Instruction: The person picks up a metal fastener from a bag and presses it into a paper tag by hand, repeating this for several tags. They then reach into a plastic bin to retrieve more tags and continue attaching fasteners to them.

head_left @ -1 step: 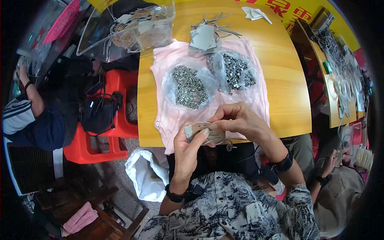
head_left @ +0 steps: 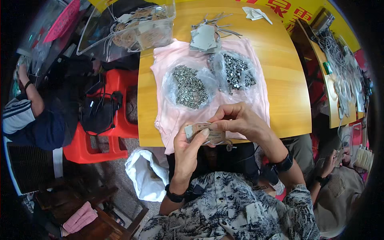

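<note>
A brown printed card [head_left: 218, 138] is held just over the front edge of the table, with a pale grey plate [head_left: 189, 130] showing at its left end. My left hand [head_left: 189, 150] grips the card from the left, thumb pressed on its face. At its top edge, the thumb and fingers of my right hand [head_left: 238, 119] pinch together; whether a small part sits between them is hidden. Beyond my hands, a clear plastic bag of small silvery metal parts [head_left: 188, 86] lies open on a pink cloth [head_left: 160, 114]. Right of it is another bag of darker, nut-like parts [head_left: 236, 72].
Flat grey plates with grey cables [head_left: 204, 38] lie behind the bags. A clear bin [head_left: 160, 44] stands at the table's far left. Red stools [head_left: 120, 138] and a white sack [head_left: 140, 184] are left. Co-workers sit at both sides; a cable-covered bench [head_left: 336, 100] is right.
</note>
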The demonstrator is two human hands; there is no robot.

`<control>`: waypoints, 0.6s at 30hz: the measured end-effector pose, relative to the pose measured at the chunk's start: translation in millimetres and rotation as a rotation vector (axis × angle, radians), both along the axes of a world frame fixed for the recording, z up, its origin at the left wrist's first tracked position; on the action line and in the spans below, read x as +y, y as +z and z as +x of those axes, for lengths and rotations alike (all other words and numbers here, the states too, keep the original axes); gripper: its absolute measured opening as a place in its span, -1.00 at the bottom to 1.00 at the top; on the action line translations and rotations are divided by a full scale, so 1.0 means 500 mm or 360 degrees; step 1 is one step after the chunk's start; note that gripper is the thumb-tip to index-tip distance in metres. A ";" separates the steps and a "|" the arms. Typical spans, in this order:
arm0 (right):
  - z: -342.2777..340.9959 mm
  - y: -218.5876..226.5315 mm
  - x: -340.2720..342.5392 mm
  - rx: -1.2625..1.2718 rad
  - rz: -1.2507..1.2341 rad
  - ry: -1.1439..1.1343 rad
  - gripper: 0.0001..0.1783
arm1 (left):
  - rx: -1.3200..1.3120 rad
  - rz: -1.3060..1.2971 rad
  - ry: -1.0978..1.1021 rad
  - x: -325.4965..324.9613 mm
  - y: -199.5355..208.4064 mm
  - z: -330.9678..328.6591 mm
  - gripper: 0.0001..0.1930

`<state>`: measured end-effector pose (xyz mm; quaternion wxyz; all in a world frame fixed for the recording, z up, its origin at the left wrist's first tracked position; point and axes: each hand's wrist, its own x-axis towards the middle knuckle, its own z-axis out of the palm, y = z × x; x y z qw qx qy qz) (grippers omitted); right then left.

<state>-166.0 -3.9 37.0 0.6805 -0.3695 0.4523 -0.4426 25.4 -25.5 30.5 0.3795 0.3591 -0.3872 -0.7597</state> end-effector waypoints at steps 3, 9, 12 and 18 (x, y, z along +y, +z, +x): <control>0.003 -0.001 0.002 0.0038 0.0009 -0.0015 -0.87 | 0.0002 -0.0024 0.0002 0.003 -0.005 0.001 -0.90; 0.006 0.019 0.010 0.0293 -0.0091 0.0041 -0.89 | 0.0015 -0.0033 0.0003 0.008 -0.017 0.005 -0.90; 0.009 0.025 0.014 0.0440 -0.0212 0.0048 -0.87 | -0.0018 -0.0047 0.0016 0.006 -0.014 0.003 -0.90; 0.007 0.039 0.009 0.0192 0.0219 -0.0014 -0.79 | 0.0014 -0.0067 0.0026 0.004 -0.007 0.001 -0.90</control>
